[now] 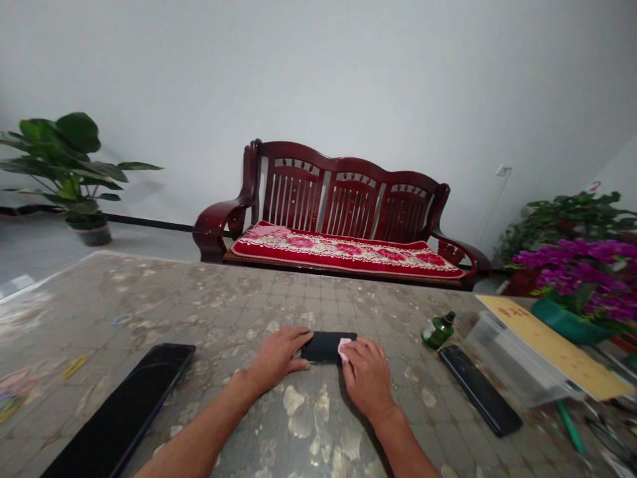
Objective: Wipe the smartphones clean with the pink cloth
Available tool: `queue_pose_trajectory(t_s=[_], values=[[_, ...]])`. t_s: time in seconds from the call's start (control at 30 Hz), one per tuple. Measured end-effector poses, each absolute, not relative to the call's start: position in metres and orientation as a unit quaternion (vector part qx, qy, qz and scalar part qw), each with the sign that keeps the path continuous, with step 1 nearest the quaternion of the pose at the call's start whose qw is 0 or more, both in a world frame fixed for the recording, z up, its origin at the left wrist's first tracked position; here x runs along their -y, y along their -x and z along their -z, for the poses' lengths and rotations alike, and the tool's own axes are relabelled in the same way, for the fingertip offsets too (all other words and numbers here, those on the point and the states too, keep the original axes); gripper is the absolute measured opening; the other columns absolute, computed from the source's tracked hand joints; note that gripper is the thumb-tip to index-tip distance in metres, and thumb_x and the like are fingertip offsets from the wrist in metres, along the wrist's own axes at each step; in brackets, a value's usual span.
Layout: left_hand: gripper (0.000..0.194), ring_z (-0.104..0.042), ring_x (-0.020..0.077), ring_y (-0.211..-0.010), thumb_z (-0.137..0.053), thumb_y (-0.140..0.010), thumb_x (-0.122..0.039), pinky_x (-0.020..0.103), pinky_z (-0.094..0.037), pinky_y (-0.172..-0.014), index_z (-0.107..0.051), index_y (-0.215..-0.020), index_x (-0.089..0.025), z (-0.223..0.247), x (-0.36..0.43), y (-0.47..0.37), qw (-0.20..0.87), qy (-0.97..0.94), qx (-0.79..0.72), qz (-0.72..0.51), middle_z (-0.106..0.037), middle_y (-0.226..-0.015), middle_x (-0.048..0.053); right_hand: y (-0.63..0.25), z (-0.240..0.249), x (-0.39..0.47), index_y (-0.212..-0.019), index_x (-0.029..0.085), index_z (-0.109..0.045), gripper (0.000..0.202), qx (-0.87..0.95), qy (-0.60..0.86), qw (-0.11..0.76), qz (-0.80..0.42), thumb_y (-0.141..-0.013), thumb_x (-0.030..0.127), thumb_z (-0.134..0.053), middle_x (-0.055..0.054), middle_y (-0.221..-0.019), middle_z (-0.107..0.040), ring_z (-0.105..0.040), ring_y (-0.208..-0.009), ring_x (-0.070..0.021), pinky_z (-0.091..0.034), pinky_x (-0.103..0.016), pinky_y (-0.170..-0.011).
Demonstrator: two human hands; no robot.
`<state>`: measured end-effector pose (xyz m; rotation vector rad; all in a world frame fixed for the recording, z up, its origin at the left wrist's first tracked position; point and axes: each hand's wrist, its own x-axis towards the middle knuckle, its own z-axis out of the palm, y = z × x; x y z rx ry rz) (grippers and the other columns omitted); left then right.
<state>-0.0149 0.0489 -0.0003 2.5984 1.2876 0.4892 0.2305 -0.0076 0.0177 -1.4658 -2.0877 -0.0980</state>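
Note:
A black smartphone (pixel 323 347) lies flat and sideways on the patterned table cover (pixel 279 295). My left hand (pixel 279 355) grips its left end, fingers along the far edge and thumb at the near one. In my right hand (pixel 367 372) is a small pink cloth (pixel 343 348), pinched under the fingertips and pressed to the right part of the phone's dark face. Part of the cloth and the phone's right end are hidden by my fingers.
A large black tablet (pixel 129 405) lies at left, near rubber bands (pixel 74 366). To the right are a green spray bottle (pixel 438 330), another black phone (pixel 479 390), a clear plastic box (pixel 517 362) under a yellow board (pixel 552 345), and purple flowers (pixel 582 269). A wooden bench (pixel 343 166) stands beyond.

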Motion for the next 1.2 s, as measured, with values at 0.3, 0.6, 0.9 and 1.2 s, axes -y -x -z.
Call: queue_pose_trajectory(t_s=[0.3, 0.6, 0.9, 1.2], values=[[0.050, -0.061, 0.0303, -0.113, -0.073, -0.087, -0.035, 0.043, -0.049, -0.098, -0.058, -0.133, -0.022, -0.001, -0.046, 0.007, 0.025, -0.896, -0.423, -0.133, -0.060, -0.138, 0.012, -0.239, -0.009, -0.002, -0.113, 0.023, -0.071, 0.033, 0.732, 0.591, 0.336, -0.043, -0.096, 0.021, -0.043, -0.006, -0.114, -0.071, -0.065, -0.104, -0.0197, -0.048, -0.033, -0.093], [0.028, -0.067, 0.0236, -0.091, -0.048, -0.102, -0.040, 0.034, -0.052, -0.084, -0.066, -0.115, -0.024, -0.001, -0.041, 0.005, 0.066, -0.882, -0.427, -0.191, -0.073, -0.101, 0.007, -0.237, -0.020, -0.003, -0.110, 0.025, -0.073, 0.030, 0.693, 0.581, 0.420, -0.075, -0.099, 0.030, -0.045, -0.006, -0.110, -0.072, -0.067, -0.101, -0.0196, -0.051, -0.033, -0.091], [0.045, -0.064, 0.0206, -0.077, -0.031, -0.106, -0.047, 0.030, -0.050, -0.074, -0.068, -0.096, -0.023, 0.006, -0.041, 0.010, 0.024, -0.866, -0.440, -0.237, -0.067, -0.078, 0.005, -0.228, -0.028, -0.004, -0.109, 0.026, -0.072, 0.031, 0.694, 0.596, 0.400, -0.056, -0.099, 0.031, -0.044, -0.005, -0.108, -0.072, -0.065, -0.100, -0.0201, -0.048, -0.033, -0.091], [0.029, -0.066, 0.0225, -0.087, -0.034, -0.105, -0.031, 0.031, -0.051, -0.077, -0.061, -0.110, -0.021, 0.008, -0.044, 0.007, 0.036, -0.846, -0.473, -0.242, -0.067, -0.091, 0.007, -0.223, -0.033, -0.011, -0.105, 0.028, -0.072, 0.030, 0.703, 0.613, 0.361, 0.010, -0.101, 0.031, -0.043, -0.003, -0.100, -0.073, -0.065, -0.090, -0.0206, -0.045, -0.031, -0.079]])
